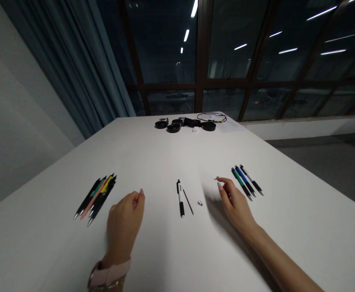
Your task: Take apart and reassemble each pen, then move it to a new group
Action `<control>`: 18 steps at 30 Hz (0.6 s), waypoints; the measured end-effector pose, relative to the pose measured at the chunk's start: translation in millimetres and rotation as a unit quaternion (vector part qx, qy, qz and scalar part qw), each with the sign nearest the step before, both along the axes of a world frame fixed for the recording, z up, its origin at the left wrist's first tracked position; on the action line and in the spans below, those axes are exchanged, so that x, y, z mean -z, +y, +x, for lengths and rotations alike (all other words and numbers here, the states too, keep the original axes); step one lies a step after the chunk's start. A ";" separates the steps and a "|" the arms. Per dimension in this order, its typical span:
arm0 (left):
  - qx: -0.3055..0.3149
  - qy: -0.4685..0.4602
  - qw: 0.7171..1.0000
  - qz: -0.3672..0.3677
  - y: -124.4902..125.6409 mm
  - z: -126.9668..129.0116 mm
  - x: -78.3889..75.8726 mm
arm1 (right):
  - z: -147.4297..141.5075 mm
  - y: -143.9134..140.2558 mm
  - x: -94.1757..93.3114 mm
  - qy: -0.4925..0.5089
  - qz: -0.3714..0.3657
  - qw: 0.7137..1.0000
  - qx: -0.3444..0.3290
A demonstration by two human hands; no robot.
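Curled into a loose fist, the left hand (125,219) lies left of the frame's lower middle, with nothing showing in its grip; its palm side is hidden. At right of centre, the right hand (234,200) is raised over the white, smooth tabletop (153,162), thumb and index finger nearly meeting. A tiny pale point shows at the index fingertip, but I cannot tell whether it is a fingernail or a small part being pinched.

Between the hands, just below the middle of the frame, a slim white-and-black pen barrel (179,198) lies with its black grip end toward the viewer. Just beside it, on its right, is a thin dark ink refill (188,202), slanting away from the barrel at its lower end. Farther right lies a small silver cone-shaped tip (200,203), apart from both.

Judging by this layout, one pen is partway through: its tip is off and its refill is out, and none of these parts is joined to the barrel. Other pens look whole, and neither hand touches them. To the right of the right hand are a green-and-black pen (241,184), a blue-and-black pen (245,181) and a white-and-black pen (252,179), side by side. At lower left, a bundle of black, green, pink and yellow pens (93,200) lies heaped together.
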State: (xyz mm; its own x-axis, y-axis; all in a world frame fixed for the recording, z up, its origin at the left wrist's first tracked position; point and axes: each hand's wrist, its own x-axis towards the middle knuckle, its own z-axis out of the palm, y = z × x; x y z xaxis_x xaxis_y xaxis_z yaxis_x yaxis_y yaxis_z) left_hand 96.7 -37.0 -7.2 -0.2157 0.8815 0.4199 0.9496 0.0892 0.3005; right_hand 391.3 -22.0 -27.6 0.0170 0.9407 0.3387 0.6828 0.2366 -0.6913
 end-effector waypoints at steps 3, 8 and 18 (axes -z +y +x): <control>0.049 0.064 0.997 0.018 1.2 9.4 4.6 | -7.4 -2.5 2.7 -0.030 -0.010 0.999 -0.019; 0.125 0.120 0.984 -0.032 2.3 43.0 18.7 | -26.8 -7.6 8.6 -0.072 -0.007 0.995 -0.067; 0.127 0.129 0.975 -0.126 5.1 74.2 27.7 | -69.8 -16.4 17.9 -0.265 0.062 0.952 -0.144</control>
State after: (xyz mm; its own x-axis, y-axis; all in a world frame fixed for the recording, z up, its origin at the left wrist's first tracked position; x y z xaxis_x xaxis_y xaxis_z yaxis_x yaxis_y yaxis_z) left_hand 170.9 -31.9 -34.9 0.1075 0.9750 0.1943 0.9918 -0.1188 0.0475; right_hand 321.5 -38.5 -45.4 -0.4395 0.8328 0.3366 0.8219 0.5240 -0.2234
